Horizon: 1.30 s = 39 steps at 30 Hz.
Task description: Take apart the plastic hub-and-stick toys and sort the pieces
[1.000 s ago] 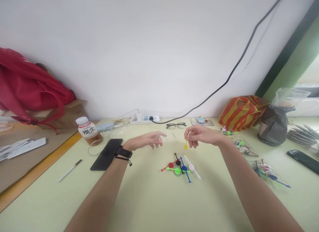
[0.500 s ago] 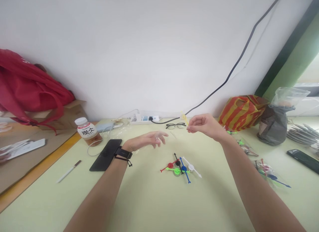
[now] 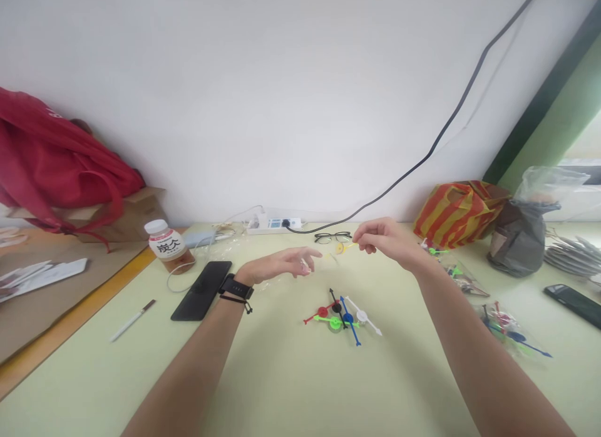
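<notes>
My right hand [image 3: 378, 240] is raised over the back of the table and pinches a yellow arrow spinner [image 3: 341, 248] by one end. Its round middle and the other end point left, toward my left hand. My left hand [image 3: 284, 263], with a black watch on its wrist, hovers just left of it, index finger stretched out. A see-through piece of plastic [image 3: 305, 267] shows between its thumb and fingers; its exact shape is unclear. Below both hands, a loose cluster of arrow spinners [image 3: 347, 317] in red, black, green, blue and white lies overlapping on the table.
Glasses [image 3: 332, 237] and a power strip [image 3: 272, 225] lie near the wall. At left are a black phone [image 3: 201, 291], a pen [image 3: 133, 321], and a drink bottle [image 3: 169, 248]. At right are bagged spinners [image 3: 511, 329], a striped bag [image 3: 462, 213], a grey bag [image 3: 516, 240] and another phone [image 3: 573, 304].
The yellow spinner has swung from upright to nearly level and dropped lower, pointing left. My left hand has shifted slightly right, nearer to it. The spinners on the table have stayed put.
</notes>
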Tool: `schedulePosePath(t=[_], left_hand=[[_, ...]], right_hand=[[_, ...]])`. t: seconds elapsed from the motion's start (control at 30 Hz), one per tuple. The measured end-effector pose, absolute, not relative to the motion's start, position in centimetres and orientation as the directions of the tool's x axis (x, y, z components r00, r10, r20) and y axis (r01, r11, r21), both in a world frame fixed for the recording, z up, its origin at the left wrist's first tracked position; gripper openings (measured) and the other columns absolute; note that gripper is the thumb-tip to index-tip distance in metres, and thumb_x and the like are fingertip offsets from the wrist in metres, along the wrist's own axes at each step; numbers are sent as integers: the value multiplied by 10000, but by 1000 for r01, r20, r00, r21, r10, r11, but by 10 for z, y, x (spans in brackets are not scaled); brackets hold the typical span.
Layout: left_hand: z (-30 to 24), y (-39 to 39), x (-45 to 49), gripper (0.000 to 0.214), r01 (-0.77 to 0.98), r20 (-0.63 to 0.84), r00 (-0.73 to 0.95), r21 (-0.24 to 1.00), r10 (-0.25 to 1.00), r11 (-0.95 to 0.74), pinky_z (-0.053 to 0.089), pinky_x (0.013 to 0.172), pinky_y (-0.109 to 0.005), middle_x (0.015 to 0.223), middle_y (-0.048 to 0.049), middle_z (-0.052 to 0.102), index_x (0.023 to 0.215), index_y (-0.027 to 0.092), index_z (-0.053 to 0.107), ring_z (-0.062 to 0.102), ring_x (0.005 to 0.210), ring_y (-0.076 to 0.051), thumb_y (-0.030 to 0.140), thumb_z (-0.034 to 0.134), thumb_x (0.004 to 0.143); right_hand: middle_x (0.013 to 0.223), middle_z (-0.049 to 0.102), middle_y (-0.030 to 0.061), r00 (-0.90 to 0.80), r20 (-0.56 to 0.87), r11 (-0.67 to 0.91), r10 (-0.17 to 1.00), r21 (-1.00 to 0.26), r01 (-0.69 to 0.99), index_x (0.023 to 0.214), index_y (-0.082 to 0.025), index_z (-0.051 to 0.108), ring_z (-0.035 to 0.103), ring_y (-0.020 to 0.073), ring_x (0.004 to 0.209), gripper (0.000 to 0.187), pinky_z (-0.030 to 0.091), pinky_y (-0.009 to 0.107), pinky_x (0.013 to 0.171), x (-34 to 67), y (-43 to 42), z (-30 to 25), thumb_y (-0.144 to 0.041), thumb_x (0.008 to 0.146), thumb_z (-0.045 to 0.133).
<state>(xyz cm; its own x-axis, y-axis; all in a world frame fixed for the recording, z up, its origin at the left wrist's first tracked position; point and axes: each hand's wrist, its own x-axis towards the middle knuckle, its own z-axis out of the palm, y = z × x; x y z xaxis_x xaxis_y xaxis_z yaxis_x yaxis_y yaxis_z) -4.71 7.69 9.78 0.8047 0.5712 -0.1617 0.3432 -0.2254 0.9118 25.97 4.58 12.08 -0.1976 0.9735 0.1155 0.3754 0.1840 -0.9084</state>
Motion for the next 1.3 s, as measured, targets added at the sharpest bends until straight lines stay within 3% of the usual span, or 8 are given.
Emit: schedulePosePath(t=[0.23,0.37,0.57,0.83,0.97,1.13,1.3], left_hand=[[107,67,-36,583,389,-185,790,889,584,-243,476,991,-392,1225,-79,651,1435,278,560,583,1170,-262,439,696,891],[108,67,-35,578,393,-182,794,882,579,-261,486,967,-386,1235,-78,642,1440,290,560,585,1157,-264,433,694,896],[95,72,-36,565,316,-154,812,927,563,-202,498,913,-371,1237,-97,644,1451,287,548,604,1124,-256,429,663,917],[88,73,-32,526,193,-114,826,977,552,-88,487,857,-334,1175,-100,638,1429,256,549,608,1062,-231,392,640,930],[86,75,-34,509,172,-102,827,982,553,-76,488,805,-310,1154,-102,638,1418,243,557,607,999,-216,382,619,932],[81,79,-38,504,172,-98,825,982,556,-83,480,844,-321,1156,-98,641,1428,252,551,603,984,-212,386,599,944],[83,79,-39,513,185,-135,833,982,537,-39,466,862,-326,1155,-93,638,1426,259,548,594,979,-213,402,614,937]], right_hand=[[637,645,21,-260,45,165,965,-870,464,741,-189,750,557,146,621,155,357,246,505,248,47,116,-239,724,605],[668,667,29,-252,100,220,962,-832,510,763,-196,740,607,171,670,146,380,247,507,247,48,113,-238,730,604],[737,703,28,-299,201,322,933,-840,437,920,-201,686,639,175,676,167,482,277,599,243,46,112,-252,763,656],[760,672,25,-266,302,401,916,-740,540,926,-203,655,566,157,652,199,412,268,560,241,51,107,-385,914,575],[843,723,44,-338,184,371,923,-662,651,909,-204,683,623,179,737,137,445,278,634,250,59,95,-289,885,577],[906,754,58,-582,-57,418,811,-640,645,903,-196,731,670,199,788,139,487,290,699,235,61,70,-266,836,632],[890,768,46,-597,-201,353,777,-645,677,914,-198,757,680,194,775,165,495,273,684,210,61,45,-234,778,671]])
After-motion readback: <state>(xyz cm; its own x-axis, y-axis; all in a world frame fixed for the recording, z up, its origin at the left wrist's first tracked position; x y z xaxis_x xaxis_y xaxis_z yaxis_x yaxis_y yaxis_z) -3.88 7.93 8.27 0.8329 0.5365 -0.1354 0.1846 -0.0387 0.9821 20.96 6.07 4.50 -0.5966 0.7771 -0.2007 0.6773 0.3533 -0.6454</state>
